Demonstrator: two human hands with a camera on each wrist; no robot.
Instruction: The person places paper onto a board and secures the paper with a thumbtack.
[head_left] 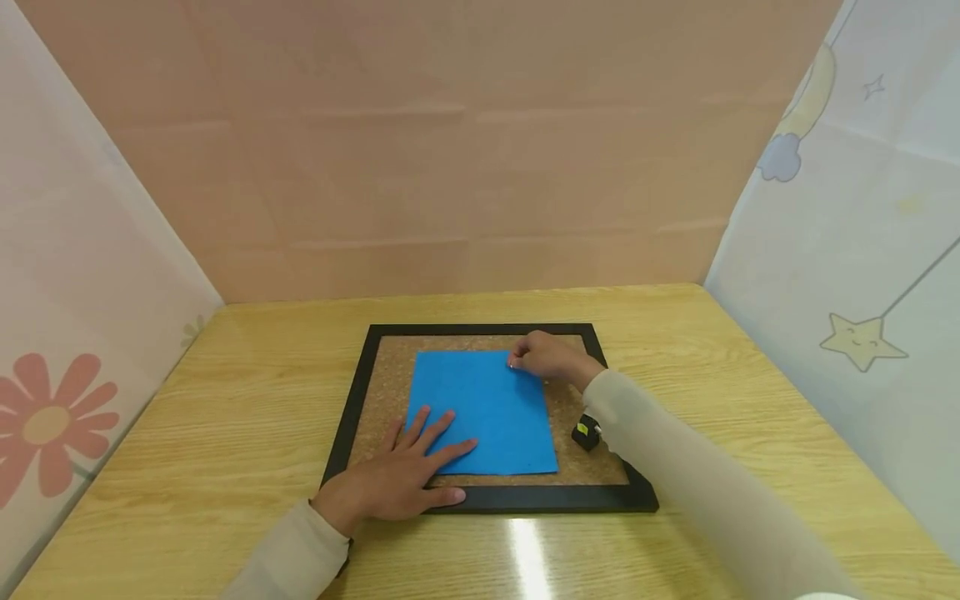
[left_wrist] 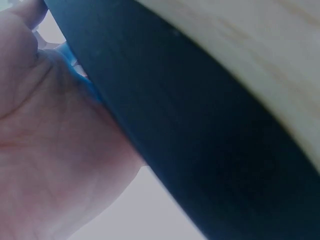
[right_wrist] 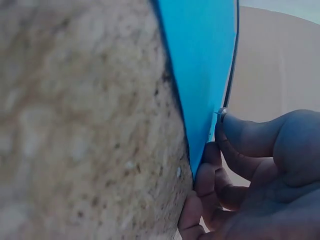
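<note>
The left hand lies flat on the blue paper, at the cork board's 7 o'clock. The right hand pinches what looks like a pin at the paper's 1 o'clock corner. If the flat hand slips, the paper could slide crooked.

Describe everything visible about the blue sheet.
The blue sheet is a plain, thin, roughly square piece, paper by its look, lying flat on the corkboard inside its black frame. The left hand presses its near left corner with straight fingers. The right hand pinches a small metal pin at its far right corner.
</note>
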